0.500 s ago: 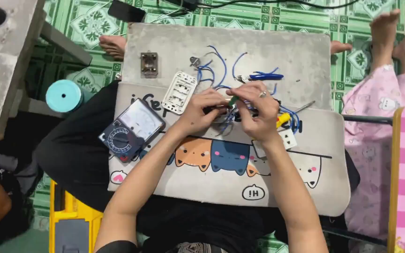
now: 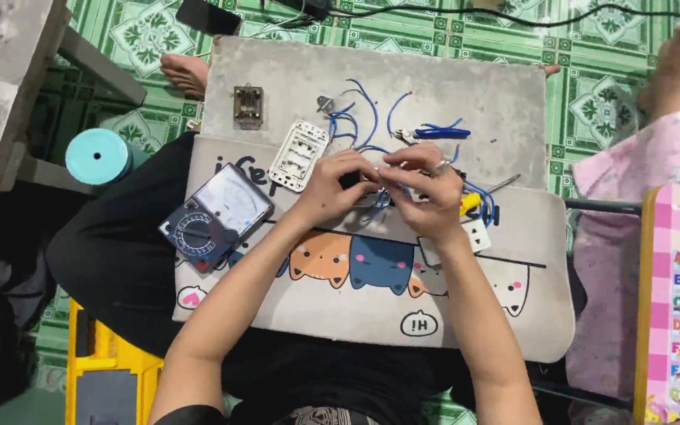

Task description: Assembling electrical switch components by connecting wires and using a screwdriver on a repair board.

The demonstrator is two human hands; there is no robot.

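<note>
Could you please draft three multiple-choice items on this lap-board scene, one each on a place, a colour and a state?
1. Where does the dark analogue multimeter with the round dial lie?
A. at the board's left edge
B. on the green tiled floor
C. on the pink sleeve

2. What colour are the loose wires?
A. red
B. blue
C. white

3. How are the left hand and right hand placed?
A. far apart
B. flat on the board
C. fingers together over a small part

Answers: 1 A, it overlaps the grey cat-print board; 2 B, blue strands curl above the hands; 3 C, fingertips meet mid-board.
</note>
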